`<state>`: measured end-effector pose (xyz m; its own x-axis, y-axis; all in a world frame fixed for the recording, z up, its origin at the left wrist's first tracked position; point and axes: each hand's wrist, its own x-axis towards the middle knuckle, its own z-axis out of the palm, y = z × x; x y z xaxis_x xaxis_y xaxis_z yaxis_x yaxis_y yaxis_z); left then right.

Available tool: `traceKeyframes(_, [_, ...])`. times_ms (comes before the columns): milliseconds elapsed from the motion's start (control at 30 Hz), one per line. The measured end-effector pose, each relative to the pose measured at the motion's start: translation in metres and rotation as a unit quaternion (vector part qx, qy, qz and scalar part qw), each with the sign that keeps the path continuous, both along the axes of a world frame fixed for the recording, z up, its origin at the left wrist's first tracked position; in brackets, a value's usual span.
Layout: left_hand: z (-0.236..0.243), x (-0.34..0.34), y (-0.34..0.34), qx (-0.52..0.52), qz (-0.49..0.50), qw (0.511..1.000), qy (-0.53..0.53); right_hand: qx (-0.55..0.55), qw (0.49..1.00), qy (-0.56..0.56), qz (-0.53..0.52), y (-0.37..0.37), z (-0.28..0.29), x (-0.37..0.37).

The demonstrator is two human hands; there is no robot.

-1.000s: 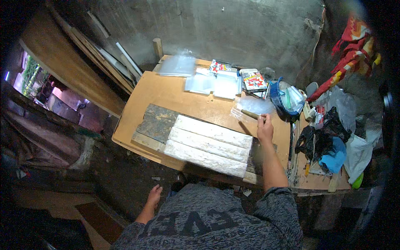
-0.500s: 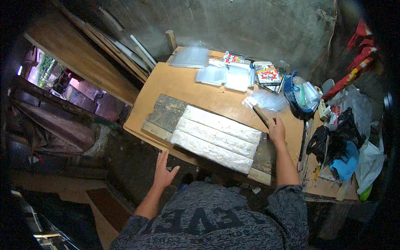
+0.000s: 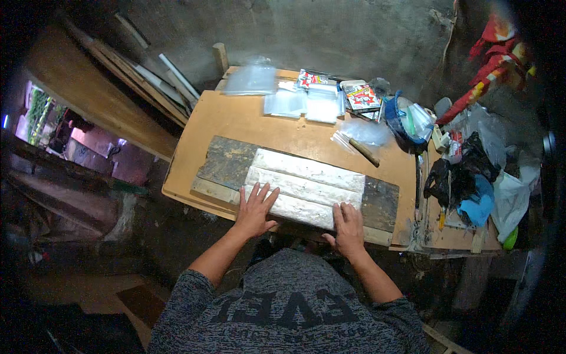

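Note:
A white block with three long ridges side by side (image 3: 306, 182) lies on a dark, worn wooden board (image 3: 230, 159). Its surface is wrinkled and shiny in places. My left hand (image 3: 254, 212) rests on the block's near left corner with its fingers spread. On the near right corner lies my right hand (image 3: 349, 227), fingers stretched forward and thumb apart. Neither hand grips anything. Beyond the board, a brown wooden stick (image 3: 364, 151) lies on the table, its far end beside some thin whitish strips (image 3: 342, 140).
On the tan table (image 3: 194, 130), clear plastic sheets (image 3: 253, 79), stacked clear bags (image 3: 321, 103), printed boxes (image 3: 361, 96) and a blue-rimmed basket (image 3: 407, 138) stand along the far side. Plastic bags (image 3: 471, 159) crowd the right. Planks (image 3: 135, 76) lean at the left.
My right hand has let go of the brown stick, which now lies on the table, and has come to the block's near right. My left hand has moved from the table edge onto the block.

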<state>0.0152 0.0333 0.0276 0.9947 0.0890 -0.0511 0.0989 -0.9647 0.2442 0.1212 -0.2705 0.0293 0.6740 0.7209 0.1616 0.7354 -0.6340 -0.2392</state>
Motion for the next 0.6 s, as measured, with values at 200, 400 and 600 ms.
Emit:
traceKeyframes(200, [-0.002, 0.008, 0.01, 0.046, -0.047, 0.998, 0.009, -0.038, 0.997, -0.057, -0.02, 0.006, -0.017, -0.009])
traceKeyframes(400, [-0.014, 0.007, 0.022, 0.057, -0.1, 0.99, -0.077, 0.004, 0.993, -0.115, -0.031, 0.018, -0.027, -0.007])
traceKeyframes(600, [-0.037, 0.012, 0.034, 0.105, -0.139, 0.976, -0.128, -0.014, 0.995, -0.094, -0.032, 0.029, -0.008, 0.003])
